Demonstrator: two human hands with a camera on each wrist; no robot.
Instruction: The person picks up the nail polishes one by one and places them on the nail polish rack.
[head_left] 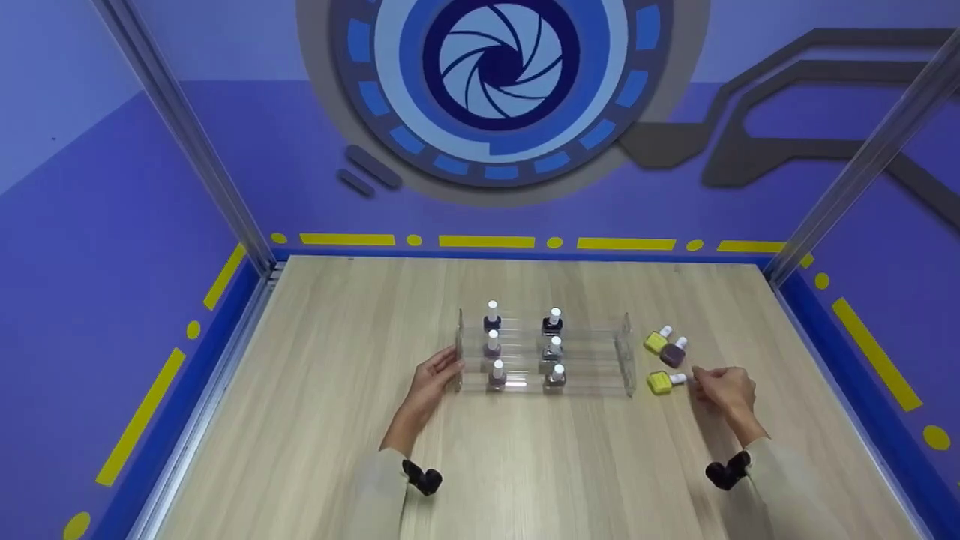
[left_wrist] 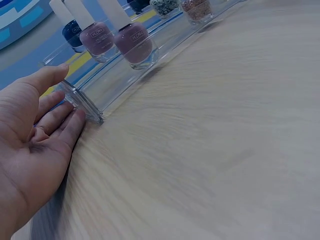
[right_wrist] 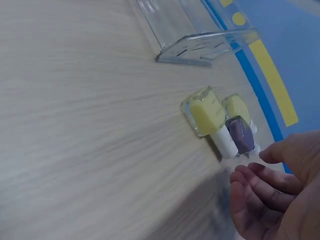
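Note:
A clear tiered rack [head_left: 592, 386] holds several nail polish bottles with white caps, among them a mauve nail polish [left_wrist: 135, 45] in front. My left hand [head_left: 433, 376] touches the rack's left end panel, its thumb [left_wrist: 55, 75] at the upper edge and its fingers along the outer side. To the right of the rack, a yellow nail polish [right_wrist: 206, 112] lies on its side. Beyond it are a second yellow nail polish [head_left: 655, 343] and a purple nail polish [head_left: 673, 354]. My right hand [head_left: 726, 388] hovers just beside the nearest bottle's cap, fingers loosely bent, thumb and fingertips apart, holding nothing.
The rack stands on a light wooden table [head_left: 525, 465]. Blue-purple panels [head_left: 420, 210] rise at the back and both sides, with metal posts [head_left: 862, 150] at the corners. Black wrist cameras [head_left: 424, 478] sit on both sleeves.

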